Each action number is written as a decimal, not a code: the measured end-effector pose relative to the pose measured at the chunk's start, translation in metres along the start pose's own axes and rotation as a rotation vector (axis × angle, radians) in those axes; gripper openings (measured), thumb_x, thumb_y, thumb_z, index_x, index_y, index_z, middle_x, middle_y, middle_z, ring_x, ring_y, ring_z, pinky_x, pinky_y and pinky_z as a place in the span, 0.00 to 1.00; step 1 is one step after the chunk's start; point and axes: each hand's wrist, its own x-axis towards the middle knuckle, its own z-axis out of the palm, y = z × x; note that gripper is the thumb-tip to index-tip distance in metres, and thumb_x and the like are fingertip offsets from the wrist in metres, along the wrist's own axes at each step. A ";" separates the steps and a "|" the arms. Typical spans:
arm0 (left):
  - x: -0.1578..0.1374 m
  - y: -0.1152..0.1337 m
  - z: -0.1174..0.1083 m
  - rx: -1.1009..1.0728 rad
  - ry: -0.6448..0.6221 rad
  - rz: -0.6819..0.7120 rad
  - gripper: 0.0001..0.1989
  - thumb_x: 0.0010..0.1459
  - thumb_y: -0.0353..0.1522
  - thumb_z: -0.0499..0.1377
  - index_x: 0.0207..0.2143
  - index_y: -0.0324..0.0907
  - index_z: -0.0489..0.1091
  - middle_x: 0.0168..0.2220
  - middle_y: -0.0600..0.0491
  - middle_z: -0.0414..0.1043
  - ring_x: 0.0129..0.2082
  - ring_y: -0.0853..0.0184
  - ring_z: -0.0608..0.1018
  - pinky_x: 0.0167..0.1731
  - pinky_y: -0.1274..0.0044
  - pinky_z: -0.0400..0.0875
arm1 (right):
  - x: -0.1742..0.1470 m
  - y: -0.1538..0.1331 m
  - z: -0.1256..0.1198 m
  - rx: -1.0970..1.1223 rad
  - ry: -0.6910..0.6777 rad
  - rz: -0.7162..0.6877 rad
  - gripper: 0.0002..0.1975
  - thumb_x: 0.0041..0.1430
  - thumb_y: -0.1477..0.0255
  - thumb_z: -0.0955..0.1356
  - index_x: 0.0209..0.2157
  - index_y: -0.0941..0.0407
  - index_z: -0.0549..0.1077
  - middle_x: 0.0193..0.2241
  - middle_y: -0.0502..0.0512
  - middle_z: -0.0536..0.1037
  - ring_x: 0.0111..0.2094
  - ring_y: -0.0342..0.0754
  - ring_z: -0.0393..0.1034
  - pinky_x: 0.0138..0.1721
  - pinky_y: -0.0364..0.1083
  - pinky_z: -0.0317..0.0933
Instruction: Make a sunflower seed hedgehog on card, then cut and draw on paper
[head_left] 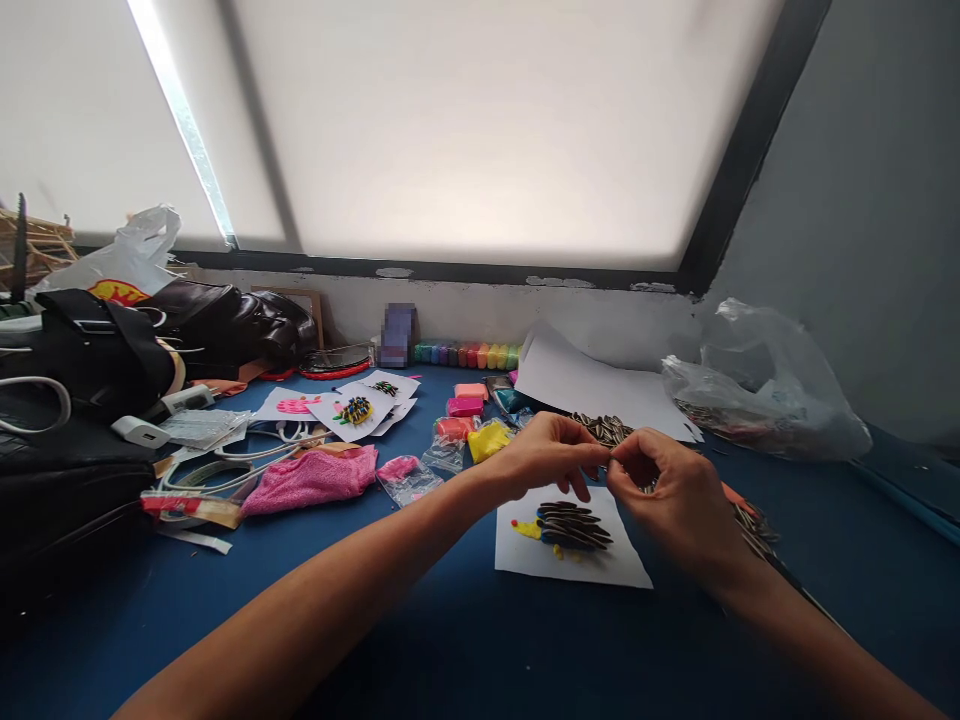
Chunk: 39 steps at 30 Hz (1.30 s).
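Observation:
My left hand (551, 455) and my right hand (671, 490) meet fingertip to fingertip above a sheet of white paper (517, 560). Both are pinched closed; whatever lies between the tips is too small to make out. On the paper is a hedgehog figure (570, 527) with a yellow clay snout, a red nose and dark striped sunflower seeds as spines. Small yellow bits sit along its lower edge. Just behind my hands lies a pile of sunflower seeds (604, 428), partly hidden by them.
Packs of coloured clay (491, 440) lie left of my hands. Finished paper pictures (352, 410), a pink cloth (311, 480), cables and black bags (82, 360) fill the left side. White sheets (600, 385) and a plastic bag (772, 400) stand at the back right.

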 end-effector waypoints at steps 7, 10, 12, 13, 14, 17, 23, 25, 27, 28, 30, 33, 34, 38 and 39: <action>0.001 0.004 -0.016 -0.065 0.061 0.002 0.09 0.56 0.33 0.61 0.31 0.35 0.69 0.28 0.53 0.73 0.19 0.74 0.76 0.19 0.84 0.65 | 0.008 0.004 -0.009 0.633 -0.087 0.310 0.09 0.54 0.63 0.69 0.32 0.54 0.71 0.23 0.48 0.71 0.25 0.43 0.64 0.25 0.42 0.60; 0.002 -0.002 -0.031 -0.171 0.086 -0.023 0.07 0.57 0.31 0.60 0.37 0.35 0.70 0.32 0.49 0.75 0.21 0.73 0.77 0.20 0.84 0.67 | 0.010 0.005 -0.011 0.771 -0.119 0.346 0.11 0.51 0.64 0.71 0.34 0.55 0.74 0.30 0.51 0.74 0.28 0.43 0.67 0.32 0.43 0.64; 0.003 -0.009 -0.039 -0.229 0.093 -0.034 0.08 0.58 0.28 0.59 0.41 0.35 0.71 0.32 0.51 0.75 0.21 0.73 0.77 0.20 0.84 0.67 | 0.011 0.004 -0.011 0.771 -0.167 0.357 0.08 0.51 0.65 0.71 0.29 0.56 0.75 0.28 0.51 0.74 0.27 0.42 0.67 0.31 0.42 0.64; 0.003 -0.014 -0.043 -0.249 0.102 -0.037 0.09 0.59 0.28 0.59 0.42 0.36 0.72 0.31 0.52 0.74 0.20 0.74 0.77 0.20 0.84 0.67 | 0.011 0.003 -0.010 0.766 -0.189 0.366 0.08 0.50 0.65 0.71 0.26 0.56 0.74 0.26 0.51 0.74 0.26 0.42 0.66 0.30 0.41 0.63; 0.004 -0.018 -0.046 -0.261 0.117 -0.044 0.09 0.59 0.29 0.59 0.42 0.36 0.72 0.30 0.53 0.73 0.20 0.74 0.77 0.21 0.84 0.67 | 0.011 0.003 -0.010 0.762 -0.210 0.380 0.09 0.50 0.65 0.71 0.25 0.56 0.74 0.25 0.50 0.74 0.25 0.41 0.66 0.29 0.41 0.63; 0.006 -0.029 -0.051 -0.296 0.157 -0.067 0.09 0.57 0.31 0.62 0.40 0.35 0.72 0.28 0.54 0.71 0.20 0.74 0.76 0.19 0.83 0.66 | 0.010 0.005 -0.010 0.758 -0.272 0.431 0.12 0.49 0.62 0.74 0.29 0.57 0.76 0.24 0.50 0.75 0.23 0.41 0.65 0.28 0.41 0.62; 0.009 -0.039 -0.048 -0.277 0.117 -0.048 0.16 0.52 0.38 0.66 0.36 0.35 0.71 0.27 0.54 0.71 0.21 0.73 0.77 0.20 0.83 0.65 | 0.007 0.009 -0.013 0.699 -0.366 0.470 0.19 0.49 0.57 0.74 0.35 0.57 0.78 0.29 0.54 0.79 0.25 0.41 0.67 0.30 0.43 0.63; 0.008 -0.038 -0.046 -0.230 0.104 -0.031 0.17 0.50 0.40 0.67 0.34 0.35 0.70 0.27 0.55 0.71 0.21 0.73 0.77 0.20 0.83 0.64 | 0.006 0.009 -0.013 0.670 -0.385 0.466 0.19 0.48 0.55 0.74 0.34 0.56 0.78 0.30 0.53 0.79 0.24 0.41 0.67 0.31 0.43 0.64; 0.007 -0.036 -0.043 -0.184 0.110 -0.036 0.17 0.49 0.40 0.67 0.32 0.36 0.68 0.26 0.55 0.71 0.20 0.74 0.76 0.20 0.83 0.63 | 0.005 0.009 -0.013 0.629 -0.399 0.442 0.20 0.48 0.53 0.73 0.31 0.56 0.77 0.28 0.52 0.78 0.24 0.41 0.66 0.32 0.43 0.64; 0.007 -0.035 -0.041 -0.164 0.117 -0.042 0.17 0.50 0.40 0.66 0.31 0.36 0.67 0.26 0.55 0.72 0.19 0.74 0.75 0.19 0.84 0.62 | 0.005 0.009 -0.012 0.604 -0.400 0.426 0.21 0.48 0.52 0.73 0.30 0.56 0.76 0.27 0.51 0.77 0.24 0.41 0.66 0.31 0.43 0.63; 0.007 -0.031 -0.039 -0.117 0.130 -0.050 0.15 0.55 0.39 0.63 0.31 0.36 0.67 0.26 0.54 0.73 0.17 0.75 0.73 0.17 0.84 0.59 | 0.005 0.009 -0.011 0.556 -0.399 0.398 0.22 0.48 0.50 0.71 0.27 0.56 0.74 0.24 0.49 0.74 0.23 0.42 0.65 0.29 0.43 0.63; 0.008 -0.029 -0.038 0.047 0.199 -0.016 0.11 0.60 0.36 0.56 0.33 0.36 0.68 0.25 0.54 0.73 0.13 0.77 0.68 0.16 0.83 0.58 | 0.004 0.009 -0.009 0.501 -0.391 0.362 0.23 0.52 0.48 0.68 0.23 0.55 0.69 0.21 0.48 0.71 0.22 0.42 0.64 0.26 0.42 0.61; 0.009 -0.030 -0.038 0.152 0.246 0.018 0.10 0.61 0.35 0.54 0.32 0.36 0.69 0.24 0.55 0.72 0.14 0.77 0.67 0.17 0.83 0.59 | 0.003 0.009 -0.008 0.479 -0.389 0.347 0.24 0.54 0.47 0.66 0.22 0.55 0.68 0.20 0.48 0.71 0.22 0.43 0.64 0.26 0.42 0.61; 0.009 -0.041 -0.038 0.719 0.402 0.168 0.10 0.60 0.35 0.56 0.29 0.39 0.72 0.24 0.53 0.73 0.25 0.70 0.73 0.26 0.80 0.63 | 0.001 0.006 -0.009 0.320 -0.373 0.283 0.25 0.59 0.49 0.62 0.19 0.54 0.64 0.18 0.48 0.67 0.20 0.43 0.61 0.23 0.43 0.58; 0.008 -0.044 -0.037 0.832 0.403 0.177 0.10 0.61 0.35 0.55 0.31 0.40 0.73 0.27 0.52 0.74 0.28 0.68 0.74 0.28 0.79 0.64 | 0.000 0.005 -0.009 0.280 -0.368 0.265 0.23 0.59 0.51 0.62 0.20 0.54 0.65 0.18 0.47 0.67 0.20 0.43 0.60 0.23 0.43 0.57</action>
